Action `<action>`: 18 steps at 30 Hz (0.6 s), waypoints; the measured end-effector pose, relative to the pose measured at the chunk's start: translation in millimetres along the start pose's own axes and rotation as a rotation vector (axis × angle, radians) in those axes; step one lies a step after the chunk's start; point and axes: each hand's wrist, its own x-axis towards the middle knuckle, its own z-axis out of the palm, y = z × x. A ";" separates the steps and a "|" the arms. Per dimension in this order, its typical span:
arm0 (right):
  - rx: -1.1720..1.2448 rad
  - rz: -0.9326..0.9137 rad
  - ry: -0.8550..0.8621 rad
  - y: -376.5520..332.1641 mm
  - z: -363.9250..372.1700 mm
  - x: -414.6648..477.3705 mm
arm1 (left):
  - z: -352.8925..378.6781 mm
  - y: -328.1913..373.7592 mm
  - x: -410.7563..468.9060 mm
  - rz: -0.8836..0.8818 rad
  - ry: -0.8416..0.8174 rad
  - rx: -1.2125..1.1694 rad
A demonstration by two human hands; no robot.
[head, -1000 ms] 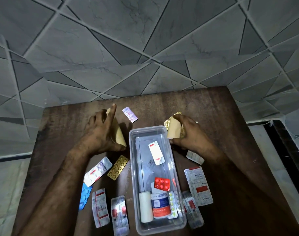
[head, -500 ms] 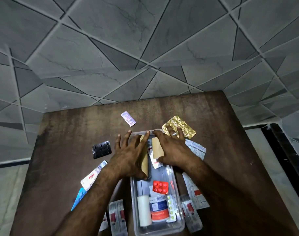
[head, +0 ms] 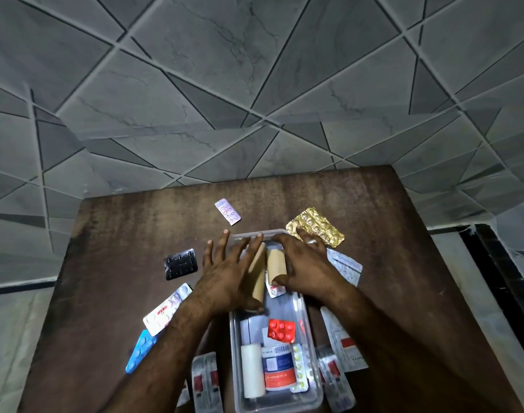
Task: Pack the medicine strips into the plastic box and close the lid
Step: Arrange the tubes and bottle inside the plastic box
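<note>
Hands are together now: your left hand point(head: 231, 278) and right hand point(head: 307, 268) nearly touch over the far end of the plastic box point(head: 312, 326). A second ago they sat apart on the table point(head: 111, 293), one on each side of it. Your left thumb and palm clamp the longer tan roll point(head: 259, 278), fingers splayed; your right fingers curl over the shorter tan roll point(head: 277, 260). Both rolls have come off the wood and hang over the box, above a white-and-red strip point(head: 275, 290) already inside.

Moving your left hand away uncovered a black strip point(head: 180, 263) toward the left edge. I judge two more items are about to go in, but neither is released yet.

The box runs from mid-table to the near edge. Its near end holds a red strip point(head: 281, 329), a white roll point(head: 251, 369) and a bottle point(head: 277, 371).

Still out on the table:
- a gold strip point(head: 315, 225) by the box's far right corner
- a lilac strip point(head: 228, 211) toward the far edge
- a blue strip point(head: 140, 350) on the left
- silver strips point(head: 207, 380) along the near edge

Plenty of packing remains, and I cannot pick out the lid.
</note>
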 end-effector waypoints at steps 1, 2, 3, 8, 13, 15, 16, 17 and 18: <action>0.120 0.038 0.068 5.2 -3.9 -4.9 | -3.4 -4.2 -5.0 -0.045 0.066 -0.115; 0.228 0.075 0.151 13.1 -6.6 -10.0 | -4.5 -11.0 -10.5 -0.104 0.155 -0.248; 0.300 0.114 0.219 24.3 -7.2 -15.4 | -3.4 -20.4 -17.0 -0.176 0.267 -0.371; 0.249 0.314 0.164 76.3 4.7 -40.2 | 28.1 -77.1 -47.8 -0.524 0.343 -0.462; 0.069 0.385 -0.055 93.0 23.1 -53.6 | 44.5 -78.1 -70.4 -0.488 0.048 -0.294; 0.000 0.400 -0.058 94.7 29.4 -53.2 | 47.8 -71.9 -72.8 -0.482 0.041 -0.226; -0.025 0.402 -0.048 95.0 31.3 -52.2 | 46.4 -68.6 -72.6 -0.479 0.040 -0.197; -0.042 0.405 -0.043 94.6 32.2 -50.9 | 45.7 -65.9 -71.1 -0.480 0.032 -0.171; -0.052 0.410 -0.042 94.3 32.4 -49.4 | 46.4 -63.9 -69.5 -0.484 0.016 -0.143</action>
